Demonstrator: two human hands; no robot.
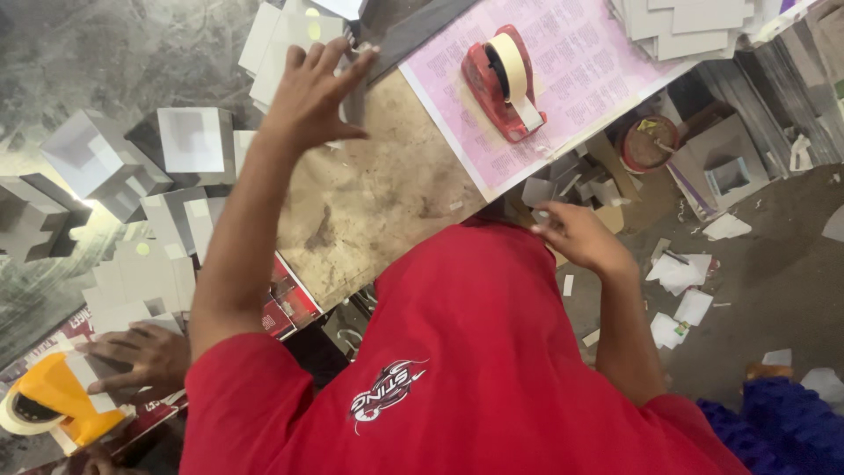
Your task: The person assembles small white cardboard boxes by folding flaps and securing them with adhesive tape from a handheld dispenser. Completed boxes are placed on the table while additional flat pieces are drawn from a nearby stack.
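Red shirt point(457, 352) fills the bottom of our view, and both our arms run out from it. Our left hand point(315, 88) is stretched far forward over the table point(378, 193), arm nearly straight, palm down, fingers fanned and apart, their tips touching a grey card point(355, 95) at the edge of a pale card stack point(281, 35); the grip is not closed on anything. Our right hand point(580, 236) hangs lower, off the table's near edge, wrist bent and fingers loosely curled by small grey boxes point(563, 180); we cannot tell whether its grip holds a piece. To lift one card cleanly, we judge it best to press lightly with the fingertips, slide the top piece free of its neighbours, then pinch its edge rather than grab the pile. A red tape dispenser point(505, 84) sits on a pink sheet point(580, 53), well apart from both hands. At left lie folded grey cartons point(185, 141), and a co-worker's hand point(141, 354) rests beside a yellow dispenser point(53, 409).
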